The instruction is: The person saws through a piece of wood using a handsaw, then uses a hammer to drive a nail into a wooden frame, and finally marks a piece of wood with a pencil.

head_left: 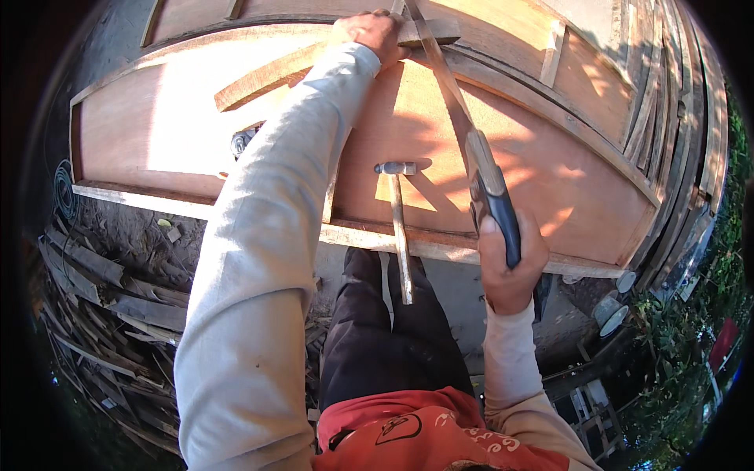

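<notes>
My right hand [512, 263] is wrapped round the dark handle of a hand saw [454, 98]. Its long blade reaches up and away to the left, crossing a wooden batten [271, 76] near the batten's right end. My left hand [371, 35] grips that batten just left of the blade, with its fingers partly hidden. The batten lies across the far frame edge of a plywood panel [503, 157]. Between my arms a hammer [399, 228] rests on the panel, its head on the plywood and its handle jutting over the near frame edge.
A second framed panel [495, 31] lies beyond. Long boards [691, 118] are stacked at the right. Scrap wood [110, 306] is heaped at the lower left, near a coiled hose or cable [66, 190]. A dark tool [243, 140] is partly behind my left sleeve. Tins [609, 314] stand at the right.
</notes>
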{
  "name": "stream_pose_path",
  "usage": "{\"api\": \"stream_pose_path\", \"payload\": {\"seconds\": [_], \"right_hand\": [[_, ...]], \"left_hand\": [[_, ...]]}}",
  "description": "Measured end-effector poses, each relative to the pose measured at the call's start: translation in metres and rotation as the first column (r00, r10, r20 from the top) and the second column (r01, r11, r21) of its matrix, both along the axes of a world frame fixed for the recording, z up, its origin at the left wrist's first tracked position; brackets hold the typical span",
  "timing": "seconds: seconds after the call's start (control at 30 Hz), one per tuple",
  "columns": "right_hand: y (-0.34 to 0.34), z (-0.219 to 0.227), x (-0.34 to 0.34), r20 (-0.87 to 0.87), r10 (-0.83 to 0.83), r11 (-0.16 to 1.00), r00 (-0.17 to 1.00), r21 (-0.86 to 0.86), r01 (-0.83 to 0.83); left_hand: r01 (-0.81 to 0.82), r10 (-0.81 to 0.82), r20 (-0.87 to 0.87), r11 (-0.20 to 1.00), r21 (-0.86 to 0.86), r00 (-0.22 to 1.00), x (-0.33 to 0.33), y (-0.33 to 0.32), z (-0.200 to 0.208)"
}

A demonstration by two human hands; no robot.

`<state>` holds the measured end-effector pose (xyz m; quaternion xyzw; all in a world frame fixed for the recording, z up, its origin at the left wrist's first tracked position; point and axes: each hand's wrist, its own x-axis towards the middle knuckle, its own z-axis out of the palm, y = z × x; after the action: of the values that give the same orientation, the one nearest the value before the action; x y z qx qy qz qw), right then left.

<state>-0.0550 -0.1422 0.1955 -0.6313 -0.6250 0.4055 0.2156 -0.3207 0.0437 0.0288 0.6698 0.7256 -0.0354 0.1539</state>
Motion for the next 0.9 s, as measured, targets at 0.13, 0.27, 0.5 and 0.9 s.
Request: {"api": "stream_pose_path", "payload": {"seconds": [0.13,0.27,0.5,0.9], "right_hand": [[0.032,-0.015,-0.030,-0.101,0.035,0.997,0.994,0.078,-0.027],[0.035,0.003,-0.061,-0.154,-0.030,0.998,0.988,0.053,0.038],[0.020,0.078,-0.153,-0.061,-0.066,0.995,0.996,0.068,0.070],[0.001,0.164,-0.214,-0.052,-0.166,0.985,0.985,0.031,0.168]], "left_hand": [[0.013,-0.013,0.008,0.998,-0.059,1.000,0.005,-0.010,0.002],[0.011,-0.010,0.028,0.999,-0.038,1.000,-0.016,0.006,0.029],[0.091,-0.055,0.119,0.943,-0.320,0.991,-0.097,-0.013,0.099],[0.009,0.023,0.119,0.966,-0.259,0.993,-0.198,-0.077,0.164]]}}
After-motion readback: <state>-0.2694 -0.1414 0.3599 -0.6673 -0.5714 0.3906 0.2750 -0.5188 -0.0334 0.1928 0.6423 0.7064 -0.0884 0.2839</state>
